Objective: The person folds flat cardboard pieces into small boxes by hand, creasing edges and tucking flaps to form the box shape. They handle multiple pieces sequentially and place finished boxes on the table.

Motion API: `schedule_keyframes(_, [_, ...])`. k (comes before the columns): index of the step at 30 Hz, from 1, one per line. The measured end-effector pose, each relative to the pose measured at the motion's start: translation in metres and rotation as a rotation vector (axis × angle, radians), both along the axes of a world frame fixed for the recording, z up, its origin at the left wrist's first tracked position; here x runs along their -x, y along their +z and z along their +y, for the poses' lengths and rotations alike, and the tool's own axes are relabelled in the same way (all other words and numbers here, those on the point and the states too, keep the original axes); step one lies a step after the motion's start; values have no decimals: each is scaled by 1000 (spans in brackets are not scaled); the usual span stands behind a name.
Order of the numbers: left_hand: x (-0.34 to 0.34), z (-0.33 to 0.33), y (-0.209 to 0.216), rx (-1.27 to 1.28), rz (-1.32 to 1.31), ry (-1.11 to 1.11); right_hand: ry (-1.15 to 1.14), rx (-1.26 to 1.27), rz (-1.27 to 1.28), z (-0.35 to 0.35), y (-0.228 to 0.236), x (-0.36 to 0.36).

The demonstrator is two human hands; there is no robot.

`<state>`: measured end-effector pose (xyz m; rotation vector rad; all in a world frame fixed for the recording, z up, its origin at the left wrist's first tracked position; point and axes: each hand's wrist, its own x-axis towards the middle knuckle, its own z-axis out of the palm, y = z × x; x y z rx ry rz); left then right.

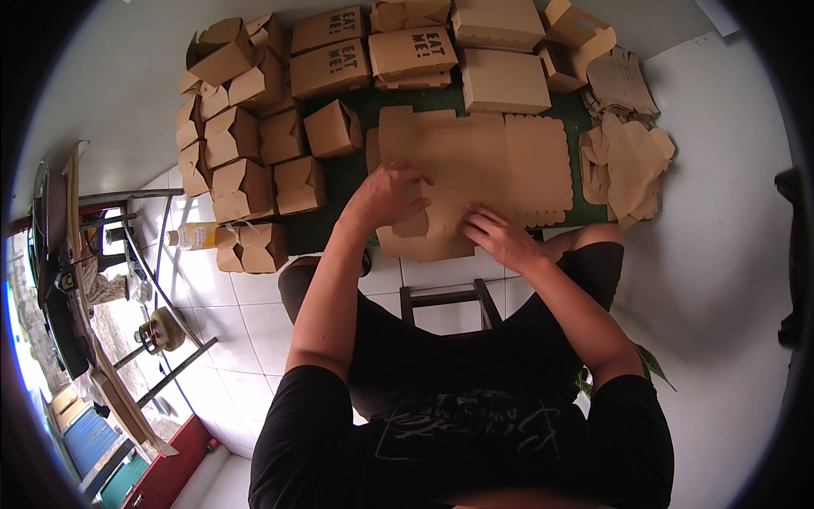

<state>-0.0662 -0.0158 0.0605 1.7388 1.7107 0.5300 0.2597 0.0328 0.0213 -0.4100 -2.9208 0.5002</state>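
Observation:
A flat, unfolded brown cardboard box blank (475,157) with a scalloped right edge lies in front of me on the green-topped table (339,182). My left hand (390,195) rests over the blank's left part, thumb and fingers apart and slightly bent, beside a small flap that looks partly raised. On the near edge of the blank, my right hand (500,239) touches the cardboard with its fingers stretched out. Neither hand is closed around anything. The palms and what lies directly beneath them are hidden.
Several small folded boxes (233,136) crowd the table's left side. Larger closed boxes (506,81) line the back. Stacked flat cardboard pieces (627,165) sit at the right. A bottle with a yellow label (197,237) lies by the left edge. A dark stool (449,297) shows below the table.

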Motion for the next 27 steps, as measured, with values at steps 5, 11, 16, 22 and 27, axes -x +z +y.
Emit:
schedule_keyframes(5, [3, -4, -8, 107, 104, -91, -86, -38, 17, 2, -6, 6])
schedule_keyframes(11, [0, -2, -6, 117, 120, -65, -177, 6, 90, 5, -15, 18])
schedule_keyframes(16, [-5, -2, 2, 116, 105, -130, -380, 268, 135, 20, -12, 29])
schedule_keyframes(22, [-14, 7, -10, 65, 12, -63, -556, 538, 147, 40, 7, 32])
schedule_keyframes(27, [-14, 9, -18, 36, 62, -34, -577, 523, 160, 50, -3, 21])
